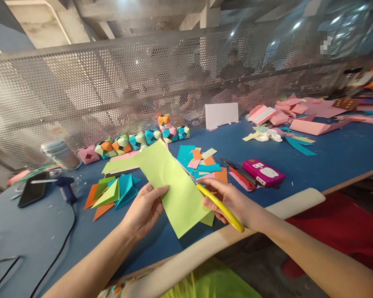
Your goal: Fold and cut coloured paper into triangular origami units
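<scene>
My left hand [147,209] pinches a light green sheet of paper [170,186] by its left side, thumb on top, above the front of the table. Yellow-handled scissors [220,205] are in my right hand [230,198], their blades lying along the sheet's right edge. Part of the blades is hidden by the paper. Left of the sheet lie folded paper pieces [112,192] in orange, green and blue. Small blue, orange and pink paper scraps [202,159] lie behind my right hand.
Several folded paper balls [121,145] line the perforated metal screen [96,82], with people beyond it. A glue gun [66,188], phone [33,190] and jar [60,154] stand left. A magenta case [263,172] and pink paper pile [286,111] are right. A pale padded edge [286,205] borders the table.
</scene>
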Available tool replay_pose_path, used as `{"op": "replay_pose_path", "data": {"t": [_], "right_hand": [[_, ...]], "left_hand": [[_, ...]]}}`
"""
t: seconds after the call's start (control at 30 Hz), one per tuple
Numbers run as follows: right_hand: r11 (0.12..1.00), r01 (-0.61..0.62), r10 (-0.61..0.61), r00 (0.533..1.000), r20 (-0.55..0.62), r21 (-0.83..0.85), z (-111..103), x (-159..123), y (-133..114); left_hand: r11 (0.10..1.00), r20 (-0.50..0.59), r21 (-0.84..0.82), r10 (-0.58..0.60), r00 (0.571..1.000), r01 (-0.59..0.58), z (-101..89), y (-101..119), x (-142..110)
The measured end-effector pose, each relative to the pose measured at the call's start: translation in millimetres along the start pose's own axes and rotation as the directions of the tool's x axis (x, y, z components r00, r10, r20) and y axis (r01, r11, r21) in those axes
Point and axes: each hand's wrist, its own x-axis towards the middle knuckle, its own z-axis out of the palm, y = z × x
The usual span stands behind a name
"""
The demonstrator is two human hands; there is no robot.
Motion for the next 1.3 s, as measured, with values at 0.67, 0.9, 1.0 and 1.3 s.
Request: {"op": "replay_pose_path", "data": {"t": [0.67,0.9,1.0,1.3], "right_hand": [[1.0,-0.001,0.001,1.0,0.013,0.017,3,5,-1],[1.0,0.017,-0.017,1.0,0.004,0.003,2,5,-1],[1.0,0.016,-0.016,1.0,0.006,0.004,2,6,-1],[0.999,-0.013,0.012,1.0,-0.018,-0.034,6,5,-11]], "left_hand": [[1.0,0.048,0.005,-0.02,0.999,0.02,0.7,-2,1],[0.999,0.059,0.021,-0.038,0.998,0.037,-0.5,-4,1],[0.999,0.064,0.023,-0.038,0.997,0.037,-0.1,-4,0],[0.998,0.079,0.032,-0.056,0.995,0.053,-1.3,-5,-2]]}}
